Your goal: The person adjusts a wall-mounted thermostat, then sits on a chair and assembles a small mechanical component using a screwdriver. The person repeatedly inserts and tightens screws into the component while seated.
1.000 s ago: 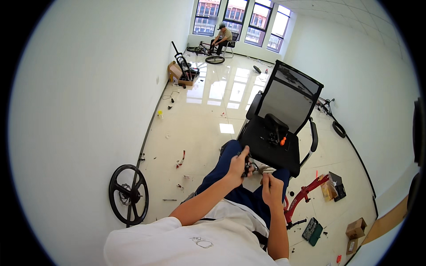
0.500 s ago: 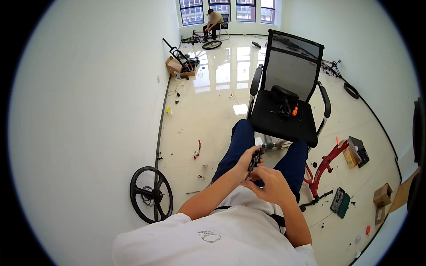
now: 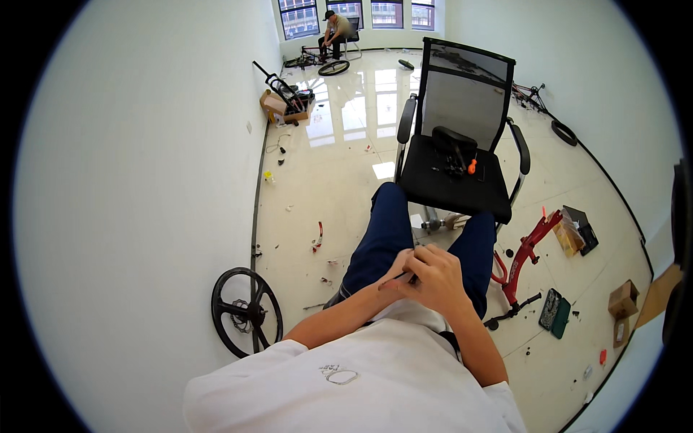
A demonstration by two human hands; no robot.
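Observation:
My left hand (image 3: 397,268) is closed in front of my lap, largely covered by the right one. Between the two hands shows a sliver of a small black bicycle part (image 3: 413,278); its exact kind is hidden. Across it lies my right hand (image 3: 440,277), fingers bent and thumb stretched toward the left wrist, gripping the part. Past my knees, a black bicycle saddle (image 3: 453,137), small black parts (image 3: 453,170) and an orange-handled screwdriver (image 3: 472,167) rest on the seat of a black mesh office chair (image 3: 422,180).
A black spoked wheel (image 3: 216,307) leans against the left wall. On the floor at right lie a red bicycle frame (image 3: 530,245), a green tool case (image 3: 554,314) and cardboard boxes (image 3: 622,297). Another person (image 3: 337,32) sits by the windows. Small parts are scattered about the floor.
My right hand has moved up and over the left, covering most of the black part that showed before. The view has shifted slightly, so the room sits a little higher and further left.

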